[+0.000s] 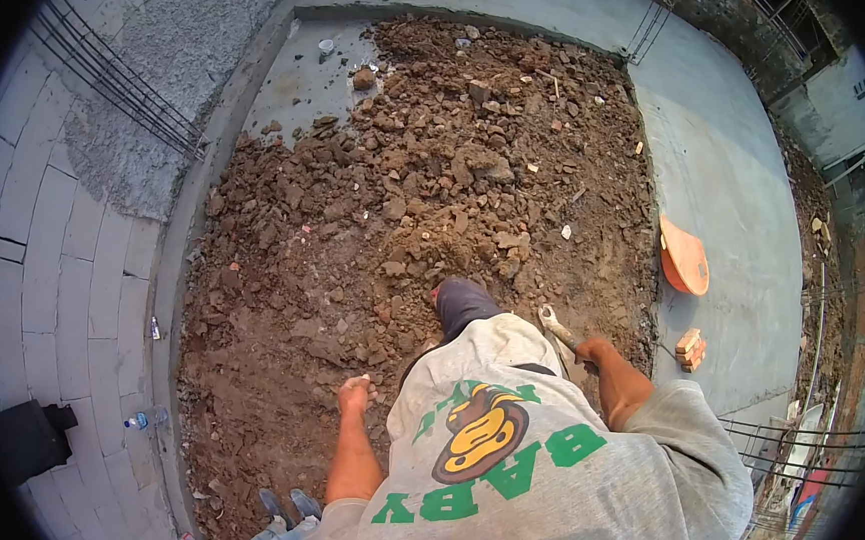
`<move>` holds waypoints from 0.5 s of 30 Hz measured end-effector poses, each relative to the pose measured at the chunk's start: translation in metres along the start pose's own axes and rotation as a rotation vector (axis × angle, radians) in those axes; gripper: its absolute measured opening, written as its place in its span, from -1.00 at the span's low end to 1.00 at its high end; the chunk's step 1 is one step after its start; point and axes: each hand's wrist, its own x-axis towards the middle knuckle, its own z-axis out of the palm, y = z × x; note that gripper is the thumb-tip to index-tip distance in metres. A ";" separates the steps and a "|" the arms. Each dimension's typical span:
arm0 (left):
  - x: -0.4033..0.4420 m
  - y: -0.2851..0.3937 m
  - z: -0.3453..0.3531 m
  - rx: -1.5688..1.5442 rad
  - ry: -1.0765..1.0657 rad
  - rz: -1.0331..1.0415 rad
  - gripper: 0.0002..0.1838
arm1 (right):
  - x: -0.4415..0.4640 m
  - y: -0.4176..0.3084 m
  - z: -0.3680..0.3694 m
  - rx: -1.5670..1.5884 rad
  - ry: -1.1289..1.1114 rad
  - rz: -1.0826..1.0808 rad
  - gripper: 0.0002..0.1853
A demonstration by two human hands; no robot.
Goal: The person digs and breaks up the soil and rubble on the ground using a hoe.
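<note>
shirt [627, 494]: grey, green lettering [451, 504], yellow-brown monkey [480, 444] | soil [293, 250]: brown | tool [555, 325]: tan | slab [730, 170]: grey

Right: orange bowl-shaped object [686, 258] on grey concrete slab [741, 161]; brick pieces [690, 349] nearer. Left: clear bottle [146, 418], dark cloth [27, 442] near; rebar [115, 79] farther, beside block wall [82, 230].

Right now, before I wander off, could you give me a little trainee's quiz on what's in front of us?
1. Which hand is at the tool?
A) left
B) right
2. True or false: the orange item sits on the concrete.
3. Fill in: the letters on the shirt are ____.

Key:
1. B, the right hand
2. True
3. green
</note>
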 end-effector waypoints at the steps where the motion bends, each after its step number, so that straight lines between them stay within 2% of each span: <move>1: 0.002 -0.007 -0.002 -0.011 0.006 -0.006 -0.72 | 0.004 -0.006 -0.002 -0.026 0.007 -0.024 -0.78; 5: -0.003 -0.017 -0.014 -0.027 0.027 -0.050 -0.73 | 0.001 -0.039 -0.013 -0.046 0.076 -0.036 -0.79; 8: 0.002 -0.025 -0.030 -0.015 0.049 -0.084 -0.75 | -0.004 -0.072 -0.025 -0.027 0.014 0.019 -0.67; 11: -0.009 0.012 -0.036 0.079 0.075 -0.141 -0.76 | 0.007 -0.098 -0.031 -0.010 0.083 -0.119 -0.76; 15: 0.005 0.056 -0.036 0.087 0.083 -0.138 -0.76 | 0.009 -0.140 -0.053 0.028 -0.002 -0.047 -0.70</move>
